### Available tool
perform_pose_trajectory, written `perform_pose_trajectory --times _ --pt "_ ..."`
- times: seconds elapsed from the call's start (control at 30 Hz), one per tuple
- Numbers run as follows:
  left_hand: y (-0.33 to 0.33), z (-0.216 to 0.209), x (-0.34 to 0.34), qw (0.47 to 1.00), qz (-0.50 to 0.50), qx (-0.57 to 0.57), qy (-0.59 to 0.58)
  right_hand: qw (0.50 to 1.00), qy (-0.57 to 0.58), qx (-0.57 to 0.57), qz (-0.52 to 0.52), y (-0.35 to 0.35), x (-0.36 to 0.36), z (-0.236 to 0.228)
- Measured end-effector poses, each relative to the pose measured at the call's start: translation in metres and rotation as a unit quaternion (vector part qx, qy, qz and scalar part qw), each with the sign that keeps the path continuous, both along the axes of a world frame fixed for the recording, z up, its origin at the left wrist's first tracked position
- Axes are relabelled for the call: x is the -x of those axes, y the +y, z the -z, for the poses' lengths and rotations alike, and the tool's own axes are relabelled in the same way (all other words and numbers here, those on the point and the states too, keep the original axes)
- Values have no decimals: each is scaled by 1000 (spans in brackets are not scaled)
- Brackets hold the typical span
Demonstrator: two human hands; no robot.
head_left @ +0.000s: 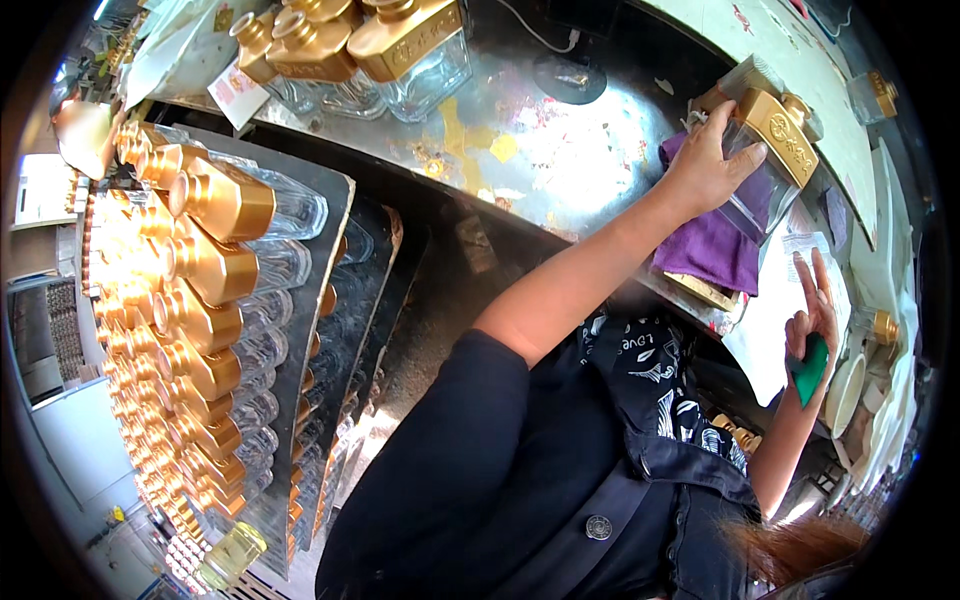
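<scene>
My left hand grips a clear glass bottle with a gold, embossed shoulder, thumb on one side and fingers round the other. The bottle lies tilted over a folded purple cloth, which rests on a wooden block at the bench edge. Lower right, my right hand keeps a flat green piece against its palm; some fingers stretch up to a white sheet while others curl. I cannot tell whether the green piece is a scraper.
Racks at the left hold many gold-shouldered glass bottles in rows on dark shelves. Several more bottles stand at the back of the worn metal bench. A dark round object lies near a white cable.
</scene>
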State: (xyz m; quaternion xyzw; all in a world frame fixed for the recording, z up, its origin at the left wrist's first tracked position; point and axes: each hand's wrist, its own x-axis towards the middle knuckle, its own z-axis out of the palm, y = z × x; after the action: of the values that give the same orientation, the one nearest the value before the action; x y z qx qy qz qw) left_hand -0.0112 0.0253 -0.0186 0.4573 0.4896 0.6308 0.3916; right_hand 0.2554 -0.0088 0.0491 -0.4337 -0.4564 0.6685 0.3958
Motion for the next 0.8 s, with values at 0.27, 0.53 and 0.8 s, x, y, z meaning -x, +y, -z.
perform_pose_trajectory --times 0.27,0.53,0.8 --pt "-1 0 -2 999 26 7 -19 999 -20 16 41 -11 2 1" --pt "-7 -34 25 970 165 120 -132 896 -298 -306 120 10 52 -28" --pt "2 -47 28 948 240 125 -167 656 -579 -482 -48 -2 83 3"
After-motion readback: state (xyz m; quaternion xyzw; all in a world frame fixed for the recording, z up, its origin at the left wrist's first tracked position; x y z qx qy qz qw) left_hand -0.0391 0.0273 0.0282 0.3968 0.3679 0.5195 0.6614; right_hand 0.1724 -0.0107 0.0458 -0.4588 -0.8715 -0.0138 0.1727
